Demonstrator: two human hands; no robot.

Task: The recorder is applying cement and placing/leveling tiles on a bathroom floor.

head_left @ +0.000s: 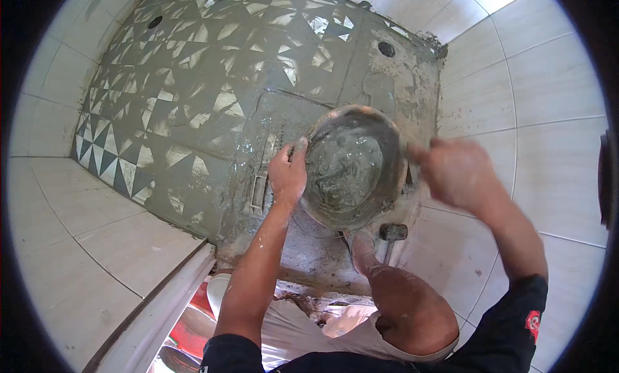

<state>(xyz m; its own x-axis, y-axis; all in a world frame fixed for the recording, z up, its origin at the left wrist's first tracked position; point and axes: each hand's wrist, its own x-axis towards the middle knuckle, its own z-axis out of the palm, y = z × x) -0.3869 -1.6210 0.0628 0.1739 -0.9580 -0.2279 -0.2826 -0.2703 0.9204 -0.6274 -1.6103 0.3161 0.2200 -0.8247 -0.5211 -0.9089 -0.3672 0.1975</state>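
Note:
A round, worn basin [314,202] stands before me on the floor, with wet grey cement slurry [348,163] inside. My left hand [288,172] is closed on its left rim, thumb toward the inside. Beside the right rim is my right hand [454,170], smeared by motion. Its fingers reach toward the rim, and I cannot make out whether they hold anything.
Patterned floor tiles [109,160] smeared with grey grout spread to the left. A mallet [393,232] lies near my foot, and a small metal frame-like piece [258,192] left of the basin. A drain hole [386,49] is at far right; tiled walls enclose the floor.

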